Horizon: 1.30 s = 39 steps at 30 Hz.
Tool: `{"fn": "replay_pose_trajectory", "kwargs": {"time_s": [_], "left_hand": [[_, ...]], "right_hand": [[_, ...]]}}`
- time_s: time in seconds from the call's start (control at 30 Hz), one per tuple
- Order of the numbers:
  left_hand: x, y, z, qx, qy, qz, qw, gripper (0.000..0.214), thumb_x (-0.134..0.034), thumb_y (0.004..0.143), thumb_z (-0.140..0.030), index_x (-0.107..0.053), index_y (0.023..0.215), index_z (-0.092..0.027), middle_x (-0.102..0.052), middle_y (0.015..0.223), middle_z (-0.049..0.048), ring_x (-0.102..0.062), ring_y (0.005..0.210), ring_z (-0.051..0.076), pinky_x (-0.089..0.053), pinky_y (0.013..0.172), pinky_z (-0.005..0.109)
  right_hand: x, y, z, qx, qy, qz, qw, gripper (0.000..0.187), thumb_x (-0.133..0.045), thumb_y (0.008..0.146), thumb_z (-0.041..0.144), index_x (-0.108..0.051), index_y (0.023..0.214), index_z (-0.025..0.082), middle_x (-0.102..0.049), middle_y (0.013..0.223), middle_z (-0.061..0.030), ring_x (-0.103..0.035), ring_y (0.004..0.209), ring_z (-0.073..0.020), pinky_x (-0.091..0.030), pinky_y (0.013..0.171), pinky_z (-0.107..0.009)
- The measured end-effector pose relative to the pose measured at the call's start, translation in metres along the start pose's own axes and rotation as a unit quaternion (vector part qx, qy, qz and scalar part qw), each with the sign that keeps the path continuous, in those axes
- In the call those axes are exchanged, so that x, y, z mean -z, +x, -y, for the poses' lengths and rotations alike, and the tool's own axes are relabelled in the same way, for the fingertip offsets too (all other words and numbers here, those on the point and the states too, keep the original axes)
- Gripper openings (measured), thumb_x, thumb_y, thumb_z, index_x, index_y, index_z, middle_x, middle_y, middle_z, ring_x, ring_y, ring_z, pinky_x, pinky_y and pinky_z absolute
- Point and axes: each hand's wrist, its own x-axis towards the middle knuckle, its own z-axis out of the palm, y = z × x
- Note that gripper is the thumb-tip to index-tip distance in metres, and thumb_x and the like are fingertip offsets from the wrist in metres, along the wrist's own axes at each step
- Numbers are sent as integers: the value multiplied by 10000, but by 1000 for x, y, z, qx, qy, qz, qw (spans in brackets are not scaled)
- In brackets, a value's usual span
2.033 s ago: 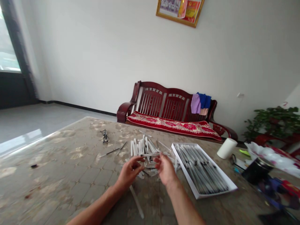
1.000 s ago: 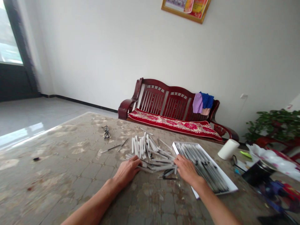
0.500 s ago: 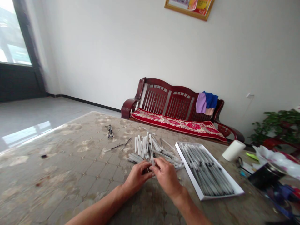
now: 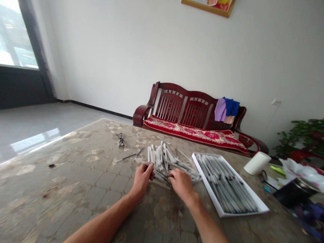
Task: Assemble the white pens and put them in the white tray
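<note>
Curled in a pinch, my left hand (image 4: pixel 140 178) holds what looks like a translucent pen barrel (image 4: pixel 142 162), which sticks out to the left past the thumb. Across from it, my right hand (image 4: pixel 182 184) is closed at the near edge of a loose pile. Its fingertips meet thin dark sticks there; what they grip is hidden. The pile holds white tubes (image 4: pixel 159 156) and greyish pen barrels (image 4: pixel 193 172), lying at many angles. To the right, a shallow white box (image 4: pixel 208 189) contains rows of translucent grey pens (image 4: pixel 227 182) with dark ends.
Black-framed glasses (image 4: pixel 121 139) and thin dark sticks (image 4: pixel 129 156) lie left of the pile. A white roll (image 4: pixel 257 163), a black cup (image 4: pixel 295 192) and plastic bags (image 4: pixel 301 172) crowd the right side. A red wooden bench (image 4: pixel 189 108) stands beyond the patterned tabletop (image 4: pixel 83 189).
My hands, close together before, have moved apart. The left went up and left with the barrel; the right shifted slightly right to the pile's near edge. The view has tilted a little.
</note>
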Motion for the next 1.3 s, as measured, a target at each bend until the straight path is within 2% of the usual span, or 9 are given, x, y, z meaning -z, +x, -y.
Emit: {"fn": "replay_pose_trajectory", "kwargs": {"time_s": [0.2, 0.4, 0.5, 0.57, 0.63, 0.77, 0.83, 1.07, 1.3], "left_hand": [[-2, 2, 3, 36, -20, 0, 999, 428, -701, 640, -584, -586, 680, -173, -569, 496, -45, -508, 440, 111, -384, 435, 217], [0, 5, 5, 45, -36, -2, 998, 422, -779, 566, -522, -624, 715, -159, -617, 563, -31, -593, 527, 139, -432, 474, 222], [1, 5, 5, 65, -75, -8, 995, 408, -817, 557, -457, -637, 765, -156, -652, 627, -22, -648, 594, 148, -463, 504, 213], [0, 5, 4, 89, -109, -6, 990, 381, -842, 558, -408, -633, 742, -149, -660, 620, -14, -659, 595, 141, -474, 509, 199], [-1, 5, 4, 114, -142, 0, 983, 328, -853, 586, -347, -627, 710, -144, -669, 613, -1, -670, 596, 134, -482, 508, 184], [-3, 4, 3, 157, -185, 19, 970, 202, -826, 678, -213, -643, 711, -132, -696, 636, 21, -690, 613, 124, -506, 517, 155], [-3, 3, 2, 167, -199, 23, 965, 161, -811, 701, -168, -658, 724, -125, -702, 636, 22, -693, 609, 120, -517, 516, 145], [-3, 1, 1, 184, -216, 41, 958, 85, -758, 753, -87, -675, 752, -105, -715, 657, 39, -699, 587, 117, -546, 499, 139], [-5, -2, -4, 231, -229, 81, 942, 82, -733, 774, -74, -664, 740, -105, -706, 601, 23, -687, 514, 108, -543, 461, 128]], "right_hand": [[-4, 13, 31, 51, -106, 45, 992, 224, -513, 863, 105, -700, 938, 202, -719, 969, -94, -660, 959, -216, -453, 758, -274], [-1, 18, 37, 74, -119, 60, 988, 298, -505, 808, 36, -668, 1035, 138, -702, 1022, -141, -650, 994, -245, -458, 805, -303], [0, 14, 24, 45, -73, 11, 996, 262, -519, 769, 37, -676, 953, 137, -696, 1009, -144, -647, 982, -248, -458, 811, -306], [-1, 10, 12, -2, 28, -49, 998, 189, -521, 768, 75, -675, 839, 157, -707, 894, -111, -663, 883, -232, -468, 762, -296], [-7, 7, 4, -52, 206, -112, 971, 136, -521, 804, 183, -656, 784, 175, -696, 753, -62, -662, 744, -208, -482, 666, -279], [-27, 4, 5, -118, 543, -190, 809, 263, -595, 774, 416, -631, 872, 175, -682, 699, -23, -656, 652, -196, -504, 525, -262], [-34, 3, 12, -120, 596, -196, 769, 305, -653, 731, 441, -625, 877, 174, -688, 711, -25, -664, 658, -198, -522, 532, -267], [-31, 4, 25, -109, 604, -181, 769, 305, -689, 703, 446, -630, 829, 174, -664, 646, -8, -616, 570, -164, -497, 504, -245], [-27, 1, 30, -99, 623, -163, 758, 295, -703, 683, 441, -645, 790, 172, -557, 548, 52, -429, 443, -91, -331, 402, -197]]}}
